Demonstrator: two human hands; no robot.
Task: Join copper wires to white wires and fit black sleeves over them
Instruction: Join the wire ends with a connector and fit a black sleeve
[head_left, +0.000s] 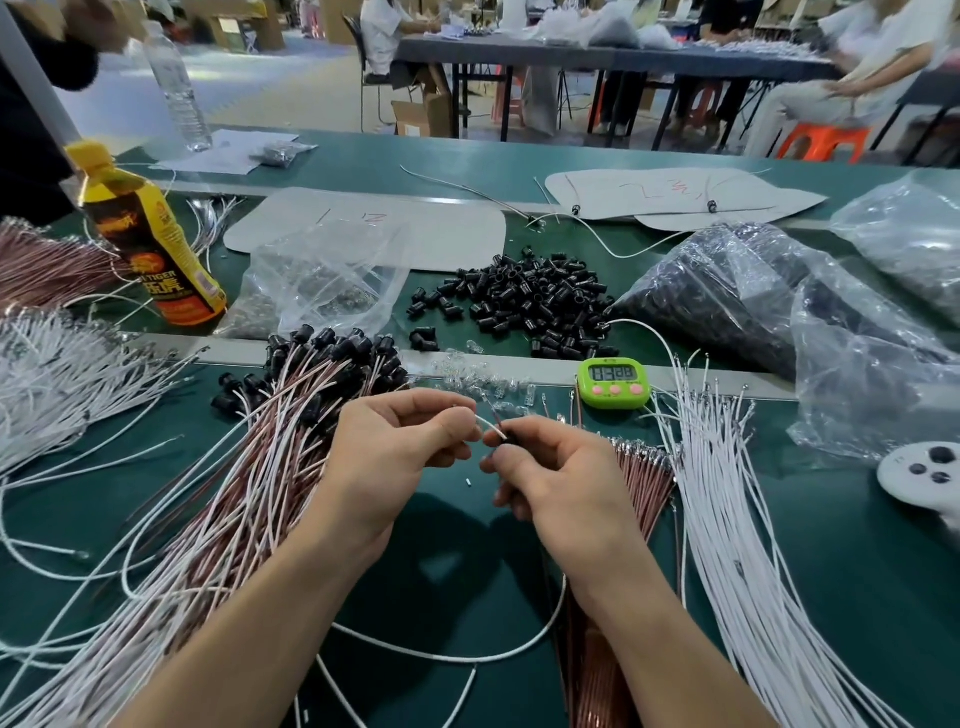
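Note:
My left hand (395, 447) pinches the end of a white wire (488, 423) between thumb and forefinger. My right hand (550, 473) grips a black sleeve (511, 435) at the fingertips, and the wire end meets it. A loose pile of black sleeves (524, 301) lies further back in the middle. Finished copper-and-white wire pairs with sleeves (291, 415) lie in a heap to the left. A copper wire bundle (644, 478) sits under my right wrist. Loose white wires (727, 519) fan out on the right.
A green timer (613, 382) stands just beyond my hands. A yellow drink bottle (150, 239) stands at left, plastic bags of parts (727, 301) at right, a white controller (924, 470) at the right edge. Small clear parts (467, 364) are scattered near the timer. Seated people work at far tables.

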